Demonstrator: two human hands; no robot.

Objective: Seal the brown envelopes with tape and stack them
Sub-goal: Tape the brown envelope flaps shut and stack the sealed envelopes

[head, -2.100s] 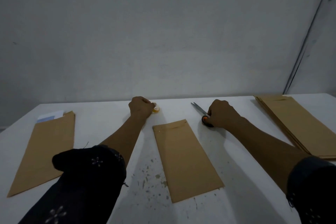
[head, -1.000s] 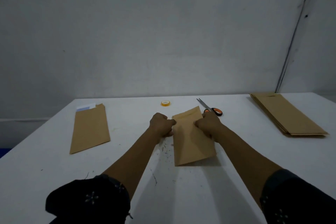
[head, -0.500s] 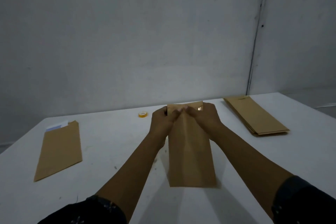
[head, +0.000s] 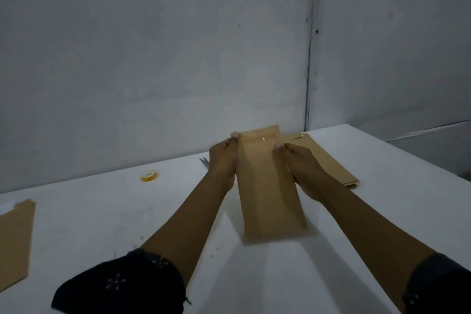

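Head view showed both hands, left (head: 224,160) and right (head: 303,168), had lifted the long brown paper envelope (head: 267,186) off the white surface (head: 356,224), fingers gripping its edges, toward the brown envelope stack (head: 328,160), apparently sealed.

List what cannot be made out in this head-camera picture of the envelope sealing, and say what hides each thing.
- Scissors: only the blade tips show; the left hand covers the rest.
- Envelope stack: its near-left part is hidden behind the held envelope and right hand; the count is unreadable.
- Left envelope: cut off by the picture's left edge.
- Tape roll: too small and dim to see a loose end.
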